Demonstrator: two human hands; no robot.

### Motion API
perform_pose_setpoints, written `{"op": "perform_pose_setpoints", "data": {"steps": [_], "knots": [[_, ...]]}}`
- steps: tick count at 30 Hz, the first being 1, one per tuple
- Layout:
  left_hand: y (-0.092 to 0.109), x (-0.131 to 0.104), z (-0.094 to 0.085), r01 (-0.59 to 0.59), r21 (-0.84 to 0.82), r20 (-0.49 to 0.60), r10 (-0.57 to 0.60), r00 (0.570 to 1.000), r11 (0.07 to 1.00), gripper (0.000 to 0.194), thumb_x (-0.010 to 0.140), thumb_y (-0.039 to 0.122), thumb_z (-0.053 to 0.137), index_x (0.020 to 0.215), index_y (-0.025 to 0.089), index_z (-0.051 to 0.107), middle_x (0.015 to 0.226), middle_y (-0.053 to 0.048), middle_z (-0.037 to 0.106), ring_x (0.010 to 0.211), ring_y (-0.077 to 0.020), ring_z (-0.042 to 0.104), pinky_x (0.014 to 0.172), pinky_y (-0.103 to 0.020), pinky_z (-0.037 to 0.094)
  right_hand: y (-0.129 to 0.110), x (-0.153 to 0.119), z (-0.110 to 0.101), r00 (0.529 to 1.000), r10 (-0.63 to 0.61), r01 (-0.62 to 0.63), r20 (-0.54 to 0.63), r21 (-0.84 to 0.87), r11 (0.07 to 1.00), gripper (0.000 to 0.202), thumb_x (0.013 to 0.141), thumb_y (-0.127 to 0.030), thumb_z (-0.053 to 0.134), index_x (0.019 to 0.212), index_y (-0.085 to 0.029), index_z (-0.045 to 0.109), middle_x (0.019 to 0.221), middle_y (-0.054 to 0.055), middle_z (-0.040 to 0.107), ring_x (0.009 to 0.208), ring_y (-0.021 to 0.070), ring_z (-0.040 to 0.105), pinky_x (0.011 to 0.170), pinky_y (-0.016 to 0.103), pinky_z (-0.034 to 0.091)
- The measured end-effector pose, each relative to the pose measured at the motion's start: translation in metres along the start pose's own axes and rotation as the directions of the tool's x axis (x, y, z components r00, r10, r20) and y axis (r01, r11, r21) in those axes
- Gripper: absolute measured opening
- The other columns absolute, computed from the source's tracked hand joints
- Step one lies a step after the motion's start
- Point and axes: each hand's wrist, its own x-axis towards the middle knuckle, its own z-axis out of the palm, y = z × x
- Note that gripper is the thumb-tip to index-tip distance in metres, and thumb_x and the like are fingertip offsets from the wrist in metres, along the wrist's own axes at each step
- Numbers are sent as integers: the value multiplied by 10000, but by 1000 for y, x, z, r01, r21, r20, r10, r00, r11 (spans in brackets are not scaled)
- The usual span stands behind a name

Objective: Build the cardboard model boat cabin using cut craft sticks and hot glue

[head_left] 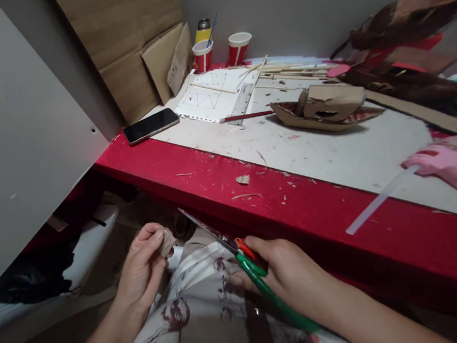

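Cardboard scrap (167, 242) in fingertip pinch of left hand (144, 263), scissors (246, 265) within curled grip of right hand (284, 267)

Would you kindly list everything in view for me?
Board: one, white, on cloth
Cloth: one, red, under board
Boat: one, brown, on board
Models: count unclear, brown, upper right
Phone: one, black, left
Paper: one, white, on board
Ruler: one, clear, by paper
Pencil: one, red, near boat
Cups: two, red-and-white, back
Bottle: one, yellow, behind cup
Sticks: several, pale, back
Cardboard: several, brown, left
Tool: one, pink, right
Rod: one, white, at tool
Scissors: one, green-orange, right hand
Scrap: one, tan, left hand
Hands: two, bare, bottom
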Motion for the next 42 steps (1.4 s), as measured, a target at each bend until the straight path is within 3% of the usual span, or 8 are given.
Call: {"op": "perform_pose_setpoints", "data": {"steps": [6,13,18,22,27,32,38,42], "knots": [[9,11,23,-17,7,39,16,999,1000,260,650,224,865,800,164,662,747,19,668,586,-74,594,437,-131,460,18,-8,-1,996,-79,80,-48,29,996,347,850,-571,532,817,-239,434,638,-26,489,548,150,406,533,269,335],[17,17,81,-15,69,227,-1,974,997,327,672,175,841,953,173,675,819,17,684,653,-92,635,630,-268,618,27,-17,-5,952,-185,211,-245,83,974,381,880,-608,485,888,-228,496,694,0,552,581,163,494,566,278,385],[17,19,111,-122,64,308,97,946,990,272,702,194,832,910,167,659,840,-14,721,719,-104,679,655,-201,592,34,-33,-2,904,-178,233,-390,100,967,427,887,-650,435,899,-234,533,705,30,595,600,188,536,589,305,420],[15,16,128,-207,107,318,163,934,973,298,687,226,848,887,169,635,758,5,706,615,-94,646,527,-175,572,40,-39,0,903,-160,229,-399,131,965,422,888,-639,464,906,-223,532,690,5,563,596,164,504,594,284,424],[10,16,137,-272,125,325,219,920,954,301,686,246,850,863,170,618,701,33,689,567,-84,644,528,-177,576,48,-41,5,924,-112,184,-365,169,968,406,893,-620,486,917,-216,520,713,-17,513,613,143,448,572,250,401],[4,23,139,-294,165,370,217,903,941,272,707,247,833,856,164,621,702,18,703,574,-91,660,546,-177,575,47,-38,0,928,-125,207,-350,206,956,527,868,-725,434,895,-206,519,681,-34,453,579,127,381,557,246,374],[-1,31,140,-265,198,376,176,910,944,220,724,271,817,842,153,672,670,13,687,575,-99,637,531,-197,581,43,-27,-6,943,-117,223,-311,332,917,677,818,-834,366,877,-186,551,651,-39,416,567,123,350,543,252,366],[0,36,137,-193,222,350,106,931,956,291,733,328,805,929,132,719,772,-53,740,636,-138,676,543,-219,595,45,-23,-6,955,-88,198,-284,383,902,671,802,-837,391,865,-189,556,673,-17,455,611,143,401,570,257,396]]}}
